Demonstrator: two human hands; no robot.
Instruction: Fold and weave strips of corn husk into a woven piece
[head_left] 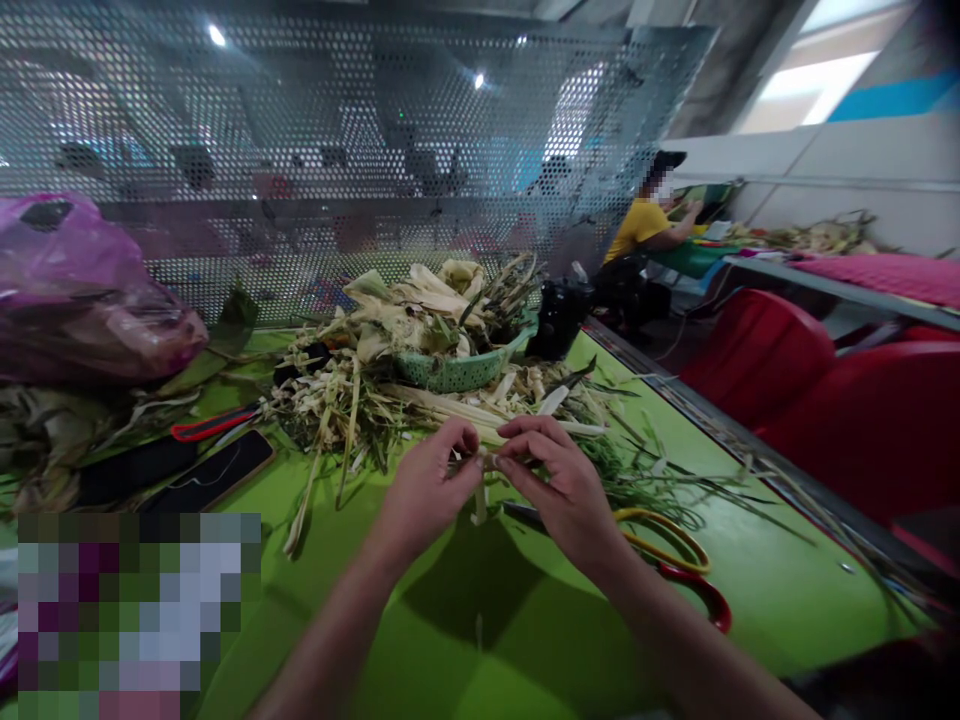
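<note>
Over the green tabletop (337, 620), my left hand (437, 480) and my right hand (559, 480) meet, thumbs and fingertips pinched together. Between them is a small pale piece of dried husk (480, 505), part of which hangs below the fingers. My fingers hide most of it. Scissors with one yellow and one red handle (712, 590) lie partly beneath my right hand, blade toward the left. Just beyond my fingers are pale stalks and strips (442, 400) spread in front of a green basket (457, 373), which is heaped with dried husks (427, 300).
A dark phone (214, 475) and a red-edged cutter (214, 422) lie at left, below a pink plastic bag (90, 300). Dry stems (322, 410) clutter the middle. A perforated metal screen (337, 150) stands behind. Red chairs (765, 345) and a person in yellow (637, 225) are at right.
</note>
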